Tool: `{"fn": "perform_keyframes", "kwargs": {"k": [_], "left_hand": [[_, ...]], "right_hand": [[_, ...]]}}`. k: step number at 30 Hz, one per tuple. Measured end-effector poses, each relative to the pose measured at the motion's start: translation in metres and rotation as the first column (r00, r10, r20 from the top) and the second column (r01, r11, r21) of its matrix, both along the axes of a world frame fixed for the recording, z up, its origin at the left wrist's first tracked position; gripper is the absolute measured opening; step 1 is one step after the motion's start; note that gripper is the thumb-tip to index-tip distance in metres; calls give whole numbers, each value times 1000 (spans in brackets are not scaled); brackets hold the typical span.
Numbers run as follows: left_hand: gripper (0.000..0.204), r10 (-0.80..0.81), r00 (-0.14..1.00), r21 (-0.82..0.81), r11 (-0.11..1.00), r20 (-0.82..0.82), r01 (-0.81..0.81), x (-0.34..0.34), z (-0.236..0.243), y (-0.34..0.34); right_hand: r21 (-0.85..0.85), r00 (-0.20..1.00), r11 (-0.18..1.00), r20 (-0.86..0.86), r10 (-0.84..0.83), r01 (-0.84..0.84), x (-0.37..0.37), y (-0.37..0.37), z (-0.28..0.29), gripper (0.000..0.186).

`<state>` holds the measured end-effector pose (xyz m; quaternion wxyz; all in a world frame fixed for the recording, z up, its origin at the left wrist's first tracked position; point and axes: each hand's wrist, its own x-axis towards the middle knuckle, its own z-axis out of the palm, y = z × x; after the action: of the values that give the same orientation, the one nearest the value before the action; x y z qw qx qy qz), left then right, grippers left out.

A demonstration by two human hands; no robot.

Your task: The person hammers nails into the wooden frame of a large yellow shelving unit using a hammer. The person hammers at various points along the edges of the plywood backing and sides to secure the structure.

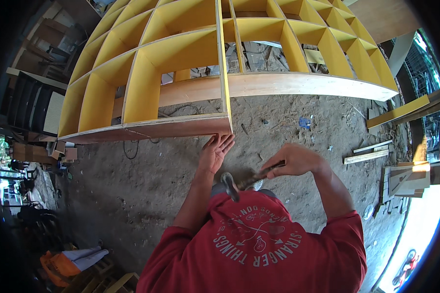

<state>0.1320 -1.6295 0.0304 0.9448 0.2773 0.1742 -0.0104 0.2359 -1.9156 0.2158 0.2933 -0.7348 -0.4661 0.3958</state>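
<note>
A large wooden shelf frame (173, 40) with yellow-faced square compartments spans the upper part of the head view. At its near corner my left hand (216, 152) reaches up, palm turned toward me. Its fingers are stretched out, with the tips touching or almost touching the edge of the reddish-brown near panel (173, 128). No object shows in that hand. My right hand (298, 160) is closed around the handle of a hammer (230, 186). The hammer's metal head hangs in front of my red shirt, apart from the shelf frame.
Bare dirt ground (146, 195) with small scraps lies below the frame. Loose wood strips (366, 157) and stacked boards (408, 178) are at the right. Dark stacked chairs (32, 102) stand at the left, and an orange and grey bag (68, 266) lies lower left.
</note>
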Motion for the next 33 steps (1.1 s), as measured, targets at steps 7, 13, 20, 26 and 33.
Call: {"fn": "perform_keyframes", "kwargs": {"k": [7, 13, 20, 26, 33], "left_hand": [[57, 29, 999, 32, 999, -22, -28, 1, 18, -6], [51, 29, 998, 57, 998, 47, -32, 1, 5, 2], [51, 85, 995, 6, 996, -61, -84, -6, 11, -6], [50, 96, 995, -13, 995, -40, -97, -16, 20, -10], [56, 97, 995, 53, 994, 31, -99, -36, 14, -17]], "right_hand": [[-1, 992, 994, -67, -105, 105, 0, 3, -12, 36], [74, 937, 934, -42, -347, 349, 19, 9, -21, 34], [72, 931, 928, -52, -361, 364, 22, 6, -25, 36], [86, 998, 996, -43, 43, -40, 8, -1, -15, 36], [95, 978, 979, 86, -190, 181, -8, -4, -26, 33]]}}
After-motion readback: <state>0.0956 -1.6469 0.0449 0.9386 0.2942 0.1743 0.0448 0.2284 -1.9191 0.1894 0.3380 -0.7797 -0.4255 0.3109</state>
